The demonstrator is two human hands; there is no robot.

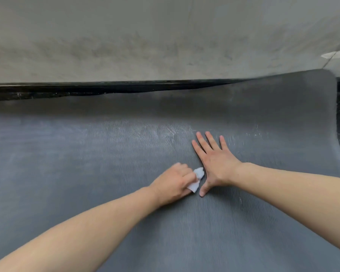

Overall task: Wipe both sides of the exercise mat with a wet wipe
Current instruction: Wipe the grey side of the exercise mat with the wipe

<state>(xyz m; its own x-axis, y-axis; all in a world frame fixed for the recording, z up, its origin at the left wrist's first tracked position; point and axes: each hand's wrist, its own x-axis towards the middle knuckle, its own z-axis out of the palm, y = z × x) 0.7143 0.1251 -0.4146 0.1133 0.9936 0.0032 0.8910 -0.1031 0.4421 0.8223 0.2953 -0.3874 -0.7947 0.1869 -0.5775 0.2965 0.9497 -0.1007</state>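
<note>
Head camera looked down on a gray mat (106,173) that filled the lower two thirds of the frame, its right end curling up toward the upper right. Near the center, the left hand (173,182) gripped a crumpled white wipe (196,180) against the mat. Just beside it, the right hand (214,160) lay flat on the mat, fingers spread. A pale wall (145,36) ran across the top.

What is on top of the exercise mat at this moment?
On the exercise mat lie two hands: the left hand grips a crumpled white wet wipe against it, and the right hand rests flat, fingers spread. What lies under the mat is covered.
</note>
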